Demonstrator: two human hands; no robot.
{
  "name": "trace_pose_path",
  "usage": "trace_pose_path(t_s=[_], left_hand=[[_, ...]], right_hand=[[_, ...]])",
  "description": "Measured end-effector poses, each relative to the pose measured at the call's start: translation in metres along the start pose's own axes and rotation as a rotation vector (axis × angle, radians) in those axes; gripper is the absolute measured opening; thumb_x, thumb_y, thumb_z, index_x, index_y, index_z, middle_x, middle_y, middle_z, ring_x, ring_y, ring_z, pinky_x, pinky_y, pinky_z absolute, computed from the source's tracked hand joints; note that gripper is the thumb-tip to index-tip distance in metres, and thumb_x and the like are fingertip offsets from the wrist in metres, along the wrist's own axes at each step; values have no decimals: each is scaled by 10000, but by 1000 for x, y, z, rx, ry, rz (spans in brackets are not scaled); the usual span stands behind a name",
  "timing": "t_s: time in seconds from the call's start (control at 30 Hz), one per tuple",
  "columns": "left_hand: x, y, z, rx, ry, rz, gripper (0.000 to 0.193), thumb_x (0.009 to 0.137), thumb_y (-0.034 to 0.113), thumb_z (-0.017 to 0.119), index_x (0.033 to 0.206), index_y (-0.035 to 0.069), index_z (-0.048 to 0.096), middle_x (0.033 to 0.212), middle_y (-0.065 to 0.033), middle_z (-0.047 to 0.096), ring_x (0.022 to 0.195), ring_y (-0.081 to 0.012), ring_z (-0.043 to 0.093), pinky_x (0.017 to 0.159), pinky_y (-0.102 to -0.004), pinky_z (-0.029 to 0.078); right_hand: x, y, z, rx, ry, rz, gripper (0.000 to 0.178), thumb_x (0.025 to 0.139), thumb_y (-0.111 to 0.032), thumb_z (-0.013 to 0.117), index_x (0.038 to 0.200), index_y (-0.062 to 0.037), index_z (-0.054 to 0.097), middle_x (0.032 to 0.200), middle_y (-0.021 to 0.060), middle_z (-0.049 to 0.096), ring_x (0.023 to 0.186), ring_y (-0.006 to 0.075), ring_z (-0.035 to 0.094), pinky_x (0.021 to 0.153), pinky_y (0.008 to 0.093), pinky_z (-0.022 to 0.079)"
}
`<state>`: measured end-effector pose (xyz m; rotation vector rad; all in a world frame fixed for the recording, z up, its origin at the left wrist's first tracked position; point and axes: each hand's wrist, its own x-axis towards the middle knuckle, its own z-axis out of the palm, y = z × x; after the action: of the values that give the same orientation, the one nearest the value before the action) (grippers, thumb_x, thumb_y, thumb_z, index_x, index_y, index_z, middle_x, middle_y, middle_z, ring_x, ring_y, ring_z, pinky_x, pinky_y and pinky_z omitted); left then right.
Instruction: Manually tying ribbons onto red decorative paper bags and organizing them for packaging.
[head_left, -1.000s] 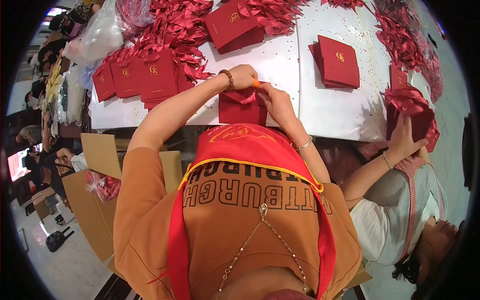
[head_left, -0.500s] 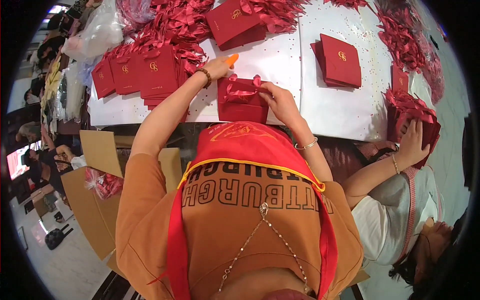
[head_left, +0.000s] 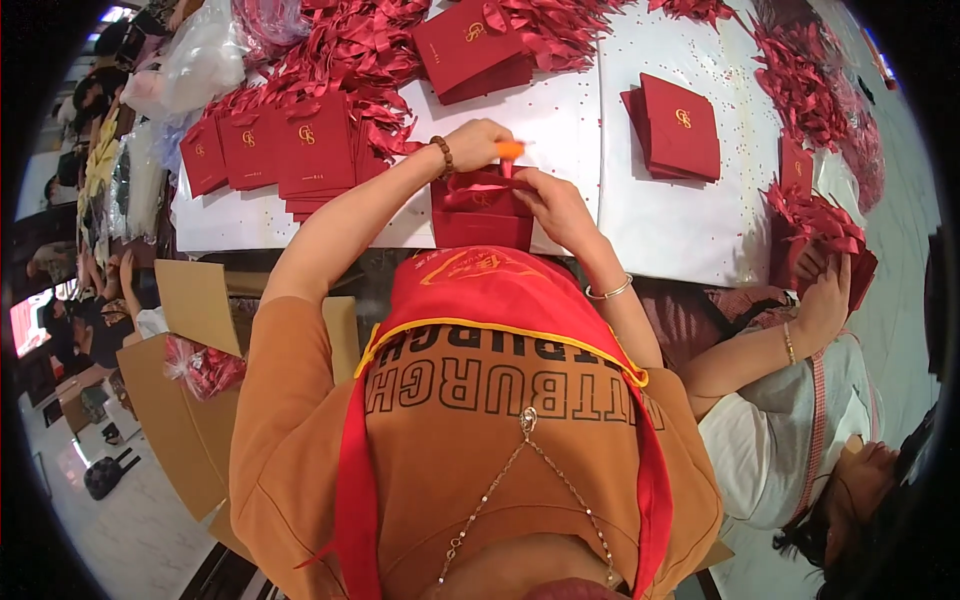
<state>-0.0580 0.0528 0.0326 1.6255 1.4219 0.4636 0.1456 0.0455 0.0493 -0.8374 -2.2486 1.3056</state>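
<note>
On the table edge in front of me stands a small dark red paper gift bag [head_left: 470, 232] with red ribbon [head_left: 478, 182] at its top. My right hand [head_left: 558, 207] pinches the bag's upper right rim and ribbon. Over the far side of the bag, my left hand [head_left: 478, 143] is closed on a small orange object [head_left: 510, 150]; its kind is not clear. A red ribbon strand runs up from the bag to just below that object. The left fingertips are partly hidden.
Flat red bags [head_left: 318, 150] lie overlapped at left, with piles of red ribbon [head_left: 360, 45] behind. More bags [head_left: 470, 50] lie ahead, and another stack [head_left: 680, 128] at right. A co-worker's hand [head_left: 825, 295] handles bags at far right. Open cardboard box [head_left: 170, 400] at lower left.
My left hand has moved right with the orange object, from left of the bag to above its ribbon. My right hand stays at the rim, shifted slightly. The ribbon has changed shape.
</note>
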Motion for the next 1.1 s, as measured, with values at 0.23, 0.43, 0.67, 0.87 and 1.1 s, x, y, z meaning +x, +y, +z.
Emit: trace_pose_path(t_s=[0.23, 0.43, 0.67, 0.87, 1.1], left_hand=[[2, 8, -31, -987, 168, -195, 260, 913, 246, 467, 970, 19, 581, 705, -7, 540, 551, -70, 518, 507, -194, 437], [-24, 10, -14, -856, 24, -167, 542, 908, 291, 454, 1369, 140, 211, 1092, -142, 565, 953, -187, 576, 820, -312, 455], [-27, -11, 47, -595, 282, -374, 498, 877, 238, 514, 1325, 139, 323, 1033, -129, 586, 879, -135, 574, 770, -254, 445], [-56, -39, 23, 518, 687, -93, 232, 799, 176, 559, 1000, 63, 567, 902, -142, 548, 807, -302, 569, 677, -396, 474], [-66, -80, -1, 883, 540, -175, 99, 744, 139, 568, 804, 60, 568, 862, -99, 557, 807, -295, 550, 645, -409, 456]], right_hand=[[-5, 7, -7, 131, -65, 31, 144, 813, -66, 562, 946, -15, 539, 827, 132, 588, 724, 246, 569, 649, 306, 455], [-7, 35, -4, 683, 5, 90, 134, 800, -26, 573, 926, -36, 527, 852, 3, 533, 807, 99, 515, 687, 252, 440], [3, 72, -9, 777, 547, 380, 241, 823, -96, 569, 1050, -36, 513, 885, 30, 562, 765, 94, 535, 683, 222, 443], [-11, 65, -21, 545, 658, 406, 160, 830, -90, 562, 974, -21, 550, 833, 27, 559, 700, 90, 512, 625, 204, 422], [6, 34, 0, 119, 197, 114, 141, 828, -126, 570, 931, -41, 616, 790, 48, 615, 693, 112, 550, 633, 217, 431]])
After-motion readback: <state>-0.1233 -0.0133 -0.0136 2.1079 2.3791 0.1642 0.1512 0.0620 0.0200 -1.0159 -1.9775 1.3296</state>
